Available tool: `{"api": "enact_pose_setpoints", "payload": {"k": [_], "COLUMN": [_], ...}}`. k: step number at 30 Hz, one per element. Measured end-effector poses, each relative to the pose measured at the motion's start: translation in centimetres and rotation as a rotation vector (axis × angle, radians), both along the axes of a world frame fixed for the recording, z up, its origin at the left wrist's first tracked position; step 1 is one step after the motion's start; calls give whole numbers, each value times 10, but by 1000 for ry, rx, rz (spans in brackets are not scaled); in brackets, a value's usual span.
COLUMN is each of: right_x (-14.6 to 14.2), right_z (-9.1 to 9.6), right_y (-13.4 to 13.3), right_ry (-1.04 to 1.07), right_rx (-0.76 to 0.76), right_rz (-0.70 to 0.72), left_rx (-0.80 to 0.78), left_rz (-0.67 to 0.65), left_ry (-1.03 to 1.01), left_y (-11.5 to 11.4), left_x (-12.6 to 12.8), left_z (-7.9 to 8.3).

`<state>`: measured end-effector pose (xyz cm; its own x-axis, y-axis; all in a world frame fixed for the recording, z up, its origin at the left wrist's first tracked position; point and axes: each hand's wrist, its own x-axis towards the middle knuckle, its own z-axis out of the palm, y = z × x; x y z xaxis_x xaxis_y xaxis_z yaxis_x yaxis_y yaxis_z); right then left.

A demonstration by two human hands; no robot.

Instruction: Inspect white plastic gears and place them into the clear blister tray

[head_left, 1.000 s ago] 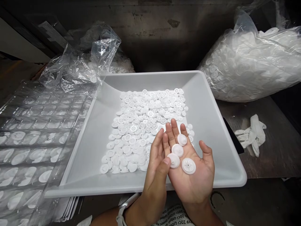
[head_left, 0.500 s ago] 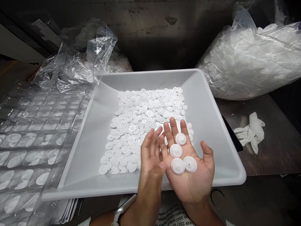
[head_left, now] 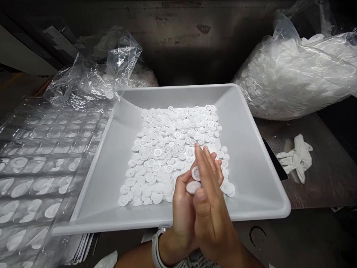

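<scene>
My left hand and my right hand are brought together over the near side of a grey plastic tray. White plastic gears are held between the two palms. A gear with round holes and a plain-faced gear show in the gap at the thumbs; any others are hidden. My left hand is cupped, and the right palm is turned in against it, with its fingers pointing up and away. Many loose white gears cover the tray floor beyond and left of my hands.
Clear blister trays with white parts in their pockets are on the left. Behind them lies a clear bag of gears. A larger full bag stands back right. A white glove and a dark flat object lie right of the tray.
My right hand, earlier palm up and spread with several gears on it, has turned inward against my left hand. The gears are now enclosed between both palms.
</scene>
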<state>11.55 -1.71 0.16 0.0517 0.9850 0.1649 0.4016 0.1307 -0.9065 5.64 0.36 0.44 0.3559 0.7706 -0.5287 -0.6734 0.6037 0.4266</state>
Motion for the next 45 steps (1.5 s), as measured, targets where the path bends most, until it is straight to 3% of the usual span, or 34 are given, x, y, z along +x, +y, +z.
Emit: {"api": "enact_pose_setpoints", "payload": {"k": [3, 6, 13, 21, 24, 30, 45], "right_x": [14, 24, 24, 31, 33, 31, 22], "right_z": [-1, -5, -11, -8, -6, -6, -12], "right_y": [-5, -12, -16, -12, -14, -20, -20], "right_ry": [-176, -293, -218, -164, -232, -432, -563], "right_rx": [47, 38, -65, -66, 17, 280, 334], "right_rz": [-45, -77, -148, -187, -186, -45, -73], "left_rx": [-126, -109, -27, 22, 21, -20, -93], "left_rz": [77, 128, -7, -35, -47, -57, -59], "left_ry": [-173, -264, -410, -366, -358, -388, -346], "left_y": [3, 2, 4, 2, 3, 4, 6], "left_x": [-5, -9, -15, -15, -16, -18, -16], "left_z": [2, 3, -2, -3, -3, -3, 0]}}
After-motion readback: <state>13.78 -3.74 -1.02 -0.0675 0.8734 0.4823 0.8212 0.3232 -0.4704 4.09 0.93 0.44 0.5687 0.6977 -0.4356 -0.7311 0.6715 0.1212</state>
